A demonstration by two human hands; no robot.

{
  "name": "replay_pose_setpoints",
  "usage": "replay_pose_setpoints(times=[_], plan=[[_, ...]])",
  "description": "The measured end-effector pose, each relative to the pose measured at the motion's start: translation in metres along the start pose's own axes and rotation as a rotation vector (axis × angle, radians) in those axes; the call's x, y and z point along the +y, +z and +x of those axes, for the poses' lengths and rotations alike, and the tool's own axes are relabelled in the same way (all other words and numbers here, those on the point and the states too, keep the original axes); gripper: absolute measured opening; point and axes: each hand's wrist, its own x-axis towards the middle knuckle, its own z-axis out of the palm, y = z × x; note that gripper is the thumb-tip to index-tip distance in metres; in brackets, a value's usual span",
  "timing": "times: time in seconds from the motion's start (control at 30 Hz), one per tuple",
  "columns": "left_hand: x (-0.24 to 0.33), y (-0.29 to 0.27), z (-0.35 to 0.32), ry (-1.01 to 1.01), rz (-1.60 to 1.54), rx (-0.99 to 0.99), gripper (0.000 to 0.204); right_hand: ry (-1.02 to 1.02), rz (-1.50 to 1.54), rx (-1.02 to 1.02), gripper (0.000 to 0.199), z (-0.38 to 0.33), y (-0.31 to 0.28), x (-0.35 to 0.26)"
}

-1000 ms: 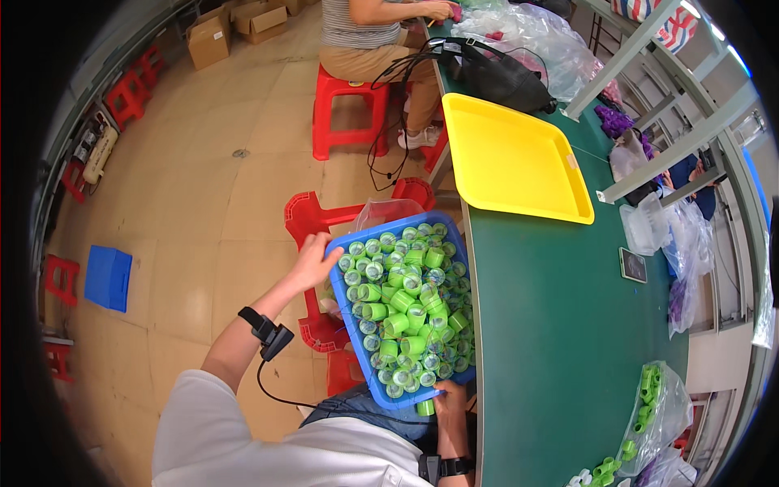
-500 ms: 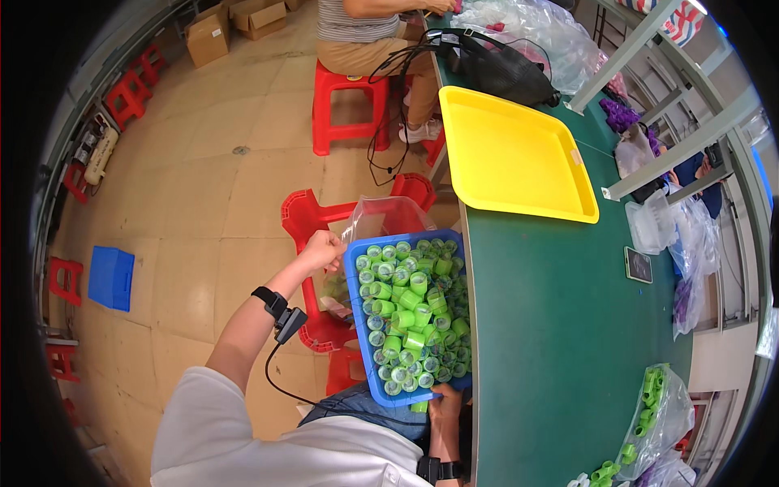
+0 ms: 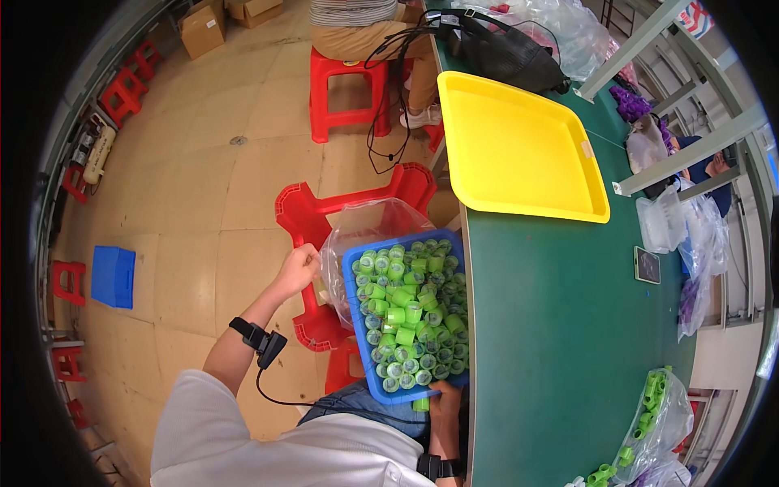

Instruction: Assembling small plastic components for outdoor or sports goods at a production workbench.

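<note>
Left hand [image 3: 297, 269]: out over the floor, fingers curled shut, pinching the edge of the clear plastic bag [image 3: 365, 231].
Blue bin [image 3: 355, 312]: heaped with green caps [image 3: 410, 312], hanging off the table's near edge, partly above the red stool [image 3: 324, 215].
Right hand [image 3: 445, 403]: gripping the bin's near rim; finger spread, can't tell.
Risk: a hard pull on the bag, I'd say, tips the overhanging bin and spills caps.
Green table [image 3: 560, 325]: open room between bin and yellow tray [image 3: 519, 150].
</note>
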Motion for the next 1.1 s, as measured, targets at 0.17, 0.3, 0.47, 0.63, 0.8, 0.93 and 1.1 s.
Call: replay_pose_setpoints(times=[0.17, 0.3, 0.47, 0.63, 0.8, 0.93, 1.1], plan=[[0.025, 0.016, 0.049, 0.465, 0.661, 0.365, 0.051, -0.001, -0.052, 0.031, 0.064, 0.005, -0.006, 0.003], [0.042, 0.027, 0.116, 0.049, 0.427, -0.058, 0.053, 0.042, 0.021, 0.056, 0.066, 0.004, 0.001, -0.001], [0.06, 0.047, 0.129, 0.062, 0.384, -0.121, 0.027, 0.065, -0.024, 0.085, 0.067, 0.003, 0.004, -0.002], [0.079, 0.077, 0.106, 0.367, 0.131, -0.047, 0.017, 0.109, -0.066, 0.099, 0.062, 0.006, 0.007, -0.007], [0.074, 0.09, 0.079, 0.467, 0.005, -0.161, 0.026, 0.104, -0.067, 0.077, 0.058, 0.007, 0.011, -0.007], [0.041, 0.089, 0.065, 0.559, 0.001, -0.105, 0.028, 0.123, -0.094, 0.114, 0.06, 0.013, 0.017, -0.006], [0.04, 0.088, 0.053, 0.48, -0.062, -0.079, 0.027, 0.138, -0.103, 0.101, 0.065, 0.024, 0.018, 0.0]])
